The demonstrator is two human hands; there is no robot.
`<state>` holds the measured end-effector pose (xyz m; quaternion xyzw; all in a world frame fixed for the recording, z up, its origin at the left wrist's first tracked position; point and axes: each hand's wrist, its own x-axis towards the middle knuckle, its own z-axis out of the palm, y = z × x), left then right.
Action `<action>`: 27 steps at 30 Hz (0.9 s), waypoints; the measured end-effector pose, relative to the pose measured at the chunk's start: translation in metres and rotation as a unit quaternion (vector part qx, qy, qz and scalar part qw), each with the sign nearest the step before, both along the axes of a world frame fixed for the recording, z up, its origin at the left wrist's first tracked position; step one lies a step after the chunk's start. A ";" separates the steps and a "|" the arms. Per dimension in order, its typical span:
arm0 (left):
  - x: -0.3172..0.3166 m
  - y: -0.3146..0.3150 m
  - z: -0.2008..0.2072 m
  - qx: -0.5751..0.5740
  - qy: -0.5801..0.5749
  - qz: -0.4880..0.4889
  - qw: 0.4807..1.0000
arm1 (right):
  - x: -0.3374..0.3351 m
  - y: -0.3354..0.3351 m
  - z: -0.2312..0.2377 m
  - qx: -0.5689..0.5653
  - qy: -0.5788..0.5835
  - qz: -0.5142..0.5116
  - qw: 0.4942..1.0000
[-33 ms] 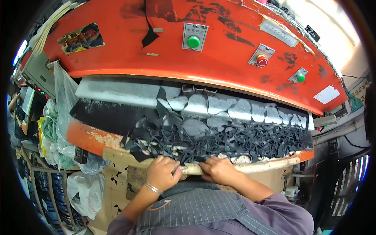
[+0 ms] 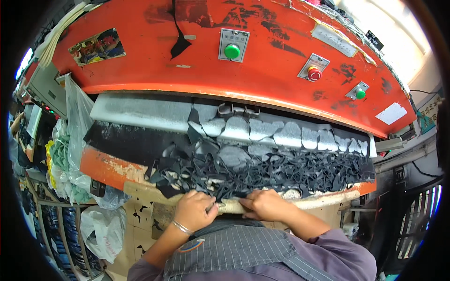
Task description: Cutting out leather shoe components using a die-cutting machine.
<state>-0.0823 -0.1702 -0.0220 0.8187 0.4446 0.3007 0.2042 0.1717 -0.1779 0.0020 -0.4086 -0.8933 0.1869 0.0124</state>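
My left hand [image 2: 193,211] rests at the front edge of the machine's bed, closed, with its fingers curled against the cream bar [image 2: 323,201] there. To its right, my right hand [image 2: 266,205] is also closed at this edge, thumb and fingers bent inward. What either hand holds, if anything, is hidden. Just beyond them lies a tangled heap of black offcut strips [image 2: 300,171], spread along the bed and touching the bar. Behind the heap runs a pale grey sheet [image 2: 140,110] with dark cut outlines. A metal cutting die [image 2: 239,110] sits at its far side.
The orange machine body [image 2: 154,72] spans the far side, with a green button [image 2: 232,51], a red stop button [image 2: 314,73] and a second green button [image 2: 360,94]. Plastic bags [image 2: 103,229] hang at the left by a rack [image 2: 63,220]. Black scraps lie on the floor [image 2: 140,220].
Both hands sit very slightly closer to me than before, still closed at the bed's front edge. The heap and the machine look the same.
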 end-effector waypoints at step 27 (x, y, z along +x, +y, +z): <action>0.130 0.261 -0.058 -0.114 -0.067 -0.041 0.990 | 0.107 0.250 -0.047 0.017 0.160 -0.547 0.822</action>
